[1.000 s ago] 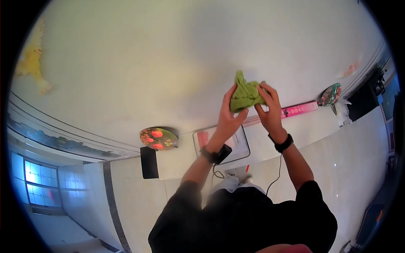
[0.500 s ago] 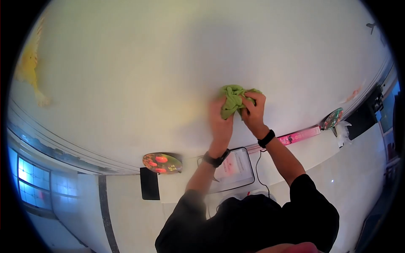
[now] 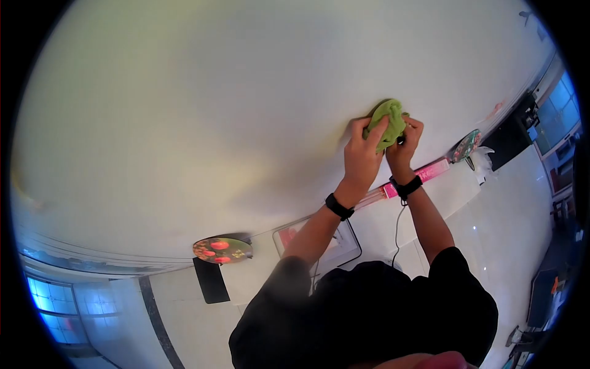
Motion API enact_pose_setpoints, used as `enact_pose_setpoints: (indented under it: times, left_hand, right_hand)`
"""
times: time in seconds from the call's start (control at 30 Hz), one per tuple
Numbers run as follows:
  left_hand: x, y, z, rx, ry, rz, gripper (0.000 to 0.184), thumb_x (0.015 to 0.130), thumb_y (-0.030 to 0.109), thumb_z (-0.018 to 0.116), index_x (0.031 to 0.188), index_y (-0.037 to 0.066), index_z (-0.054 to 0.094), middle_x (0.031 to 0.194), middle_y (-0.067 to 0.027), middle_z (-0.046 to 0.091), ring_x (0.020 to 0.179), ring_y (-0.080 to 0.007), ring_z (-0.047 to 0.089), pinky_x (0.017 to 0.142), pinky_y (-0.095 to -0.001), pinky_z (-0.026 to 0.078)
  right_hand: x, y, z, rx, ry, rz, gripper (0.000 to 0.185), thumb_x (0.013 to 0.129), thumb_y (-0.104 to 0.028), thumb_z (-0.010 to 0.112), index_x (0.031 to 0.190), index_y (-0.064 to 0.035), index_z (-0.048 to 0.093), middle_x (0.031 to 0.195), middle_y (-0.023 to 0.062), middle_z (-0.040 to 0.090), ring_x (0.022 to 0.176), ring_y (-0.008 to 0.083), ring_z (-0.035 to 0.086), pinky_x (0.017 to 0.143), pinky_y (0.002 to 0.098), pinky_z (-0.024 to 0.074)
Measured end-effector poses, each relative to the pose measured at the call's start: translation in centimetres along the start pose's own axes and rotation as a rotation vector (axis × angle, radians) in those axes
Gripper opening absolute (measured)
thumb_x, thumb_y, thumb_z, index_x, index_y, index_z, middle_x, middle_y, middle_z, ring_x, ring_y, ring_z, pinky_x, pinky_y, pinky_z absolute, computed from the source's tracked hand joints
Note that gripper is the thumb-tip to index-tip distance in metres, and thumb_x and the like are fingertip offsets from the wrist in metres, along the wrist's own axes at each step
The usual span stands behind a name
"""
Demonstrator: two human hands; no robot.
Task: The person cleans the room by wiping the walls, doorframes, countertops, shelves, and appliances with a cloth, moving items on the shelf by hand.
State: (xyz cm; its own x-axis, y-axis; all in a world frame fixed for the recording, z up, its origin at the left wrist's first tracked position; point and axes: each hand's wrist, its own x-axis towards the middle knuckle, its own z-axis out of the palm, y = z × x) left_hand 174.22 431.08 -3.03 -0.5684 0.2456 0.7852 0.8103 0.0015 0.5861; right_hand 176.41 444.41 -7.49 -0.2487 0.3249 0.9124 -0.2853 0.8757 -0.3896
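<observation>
A bunched green cloth [image 3: 387, 126] is held between both hands against the pale wall. My left hand [image 3: 364, 150] grips its left side, the fingers bent into the folds. On the cloth's right side, my right hand [image 3: 405, 141] has its fingers curled round the edge. Both wrists wear black bands. Some fingertips are hidden behind the cloth.
Below the hands runs a white ledge with a long pink box [image 3: 433, 170] and a framed sheet [image 3: 341, 246]. A fruit-patterned oval plate [image 3: 222, 250] leans at left, another oval plate [image 3: 467, 146] at right beside a clear plastic bag [image 3: 483, 161]. A cable hangs near my right wrist.
Both hands have moved right and slightly up along the wall with the green cloth. My head view has shifted and tilted a little too.
</observation>
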Motion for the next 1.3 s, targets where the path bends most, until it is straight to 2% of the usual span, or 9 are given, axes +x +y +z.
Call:
enact_pose_setpoints:
  times: [0.1, 0.13, 0.3, 0.43, 0.53, 0.73, 0.87, 1.13, 1.3]
  left_hand:
    - [-2.9, -1.9, 0.4, 0.047, -0.005, -0.020, 0.050, 0.073, -0.005, 0.067, 0.120, 0.009, 0.063, 0.107, -0.0139, 0.055, 0.099, -0.0325, 0.056, 0.083, -0.0401, 0.048]
    - [-3.9, -2.7, 0.3, 0.168, 0.032, 0.020, 0.055, 0.070, -0.006, 0.069, 0.122, 0.015, 0.062, 0.105, -0.0133, 0.056, 0.087, -0.0332, 0.063, 0.068, -0.0397, 0.054]
    - [-8.4, -4.6, -0.7, 0.225, 0.068, -0.085, 0.052, 0.072, -0.005, 0.067, 0.122, 0.008, 0.061, 0.105, -0.0153, 0.058, 0.090, -0.0347, 0.061, 0.075, -0.0408, 0.051]
    - [-8.5, -3.8, 1.0, 0.325, 0.170, -0.098, 0.052, 0.074, -0.005, 0.066, 0.124, 0.003, 0.059, 0.107, -0.0172, 0.059, 0.096, -0.0369, 0.057, 0.084, -0.0436, 0.047]
    - [-6.0, -2.1, 4.4, 0.394, 0.287, -0.068, 0.040, 0.074, -0.004, 0.068, 0.112, 0.005, 0.061, 0.102, -0.0149, 0.062, 0.098, -0.0326, 0.057, 0.084, -0.0389, 0.048]
    - [3.3, 2.9, 17.1, 0.222, 0.254, 0.026, 0.047, 0.071, -0.008, 0.066, 0.115, 0.005, 0.060, 0.101, -0.0139, 0.057, 0.096, -0.0326, 0.055, 0.083, -0.0389, 0.047]
    - [3.5, 3.0, 24.3, 0.282, 0.186, 0.103, 0.059, 0.068, -0.008, 0.070, 0.123, 0.012, 0.060, 0.100, -0.0118, 0.054, 0.079, -0.0294, 0.061, 0.062, -0.0371, 0.051]
    - [-4.9, -0.7, 33.2, 0.367, -0.092, -0.287, 0.045, 0.070, -0.003, 0.071, 0.110, 0.013, 0.061, 0.100, -0.0136, 0.055, 0.085, -0.0345, 0.060, 0.067, -0.0448, 0.050]
    - [-13.4, -4.4, 36.1, 0.538, -0.419, -0.656, 0.042, 0.073, 0.007, 0.073, 0.110, 0.011, 0.055, 0.104, -0.0168, 0.056, 0.089, -0.0392, 0.061, 0.070, -0.0480, 0.051]
  right_hand:
    - [-3.7, 0.3, 0.3, -0.030, -0.069, 0.121, 0.034, 0.074, 0.013, 0.057, 0.104, -0.0017, 0.057, 0.111, 0.0177, 0.050, 0.102, 0.0336, 0.050, 0.085, 0.0387, 0.0454]
    - [-5.1, 0.0, 0.4, 0.022, -0.099, 0.170, 0.035, 0.072, 0.013, 0.057, 0.105, -0.0014, 0.058, 0.111, 0.0177, 0.050, 0.102, 0.0338, 0.050, 0.085, 0.0387, 0.0453]
    - [-7.8, -0.9, 0.6, 0.113, -0.250, 0.149, 0.039, 0.068, 0.014, 0.058, 0.105, -0.0004, 0.060, 0.108, 0.0160, 0.051, 0.099, 0.0321, 0.052, 0.082, 0.0357, 0.0466]
    - [-5.5, -0.1, -0.5, 0.234, -0.319, 0.134, 0.039, 0.061, 0.010, 0.058, 0.098, -0.0028, 0.064, 0.104, 0.0141, 0.054, 0.099, 0.0338, 0.051, 0.084, 0.0406, 0.0445]
    - [-0.7, 2.1, -2.6, 0.188, -0.344, -0.047, 0.038, 0.063, 0.007, 0.059, 0.099, -0.0044, 0.065, 0.102, 0.0132, 0.056, 0.097, 0.0338, 0.052, 0.083, 0.0415, 0.0429]
    - [9.8, 11.2, -10.4, 0.127, -0.200, -0.057, 0.043, 0.066, 0.009, 0.057, 0.106, -0.0058, 0.066, 0.105, 0.0121, 0.057, 0.098, 0.0327, 0.052, 0.085, 0.0407, 0.0439]
    - [10.1, 17.8, -14.0, 0.130, -0.209, 0.057, 0.043, 0.068, 0.013, 0.059, 0.107, -0.0056, 0.066, 0.108, 0.0115, 0.055, 0.100, 0.0316, 0.051, 0.085, 0.0382, 0.0456]
    - [-0.1, 28.1, -17.2, 0.125, -0.338, 0.300, 0.046, 0.062, 0.016, 0.059, 0.105, -0.0030, 0.063, 0.103, 0.0130, 0.053, 0.100, 0.0333, 0.053, 0.081, 0.0398, 0.0483]
    - [-12.4, 32.5, -18.8, 0.043, -0.681, 0.548, 0.040, 0.069, 0.009, 0.056, 0.107, -0.0017, 0.059, 0.103, 0.0165, 0.056, 0.098, 0.0379, 0.054, 0.085, 0.0437, 0.0469]
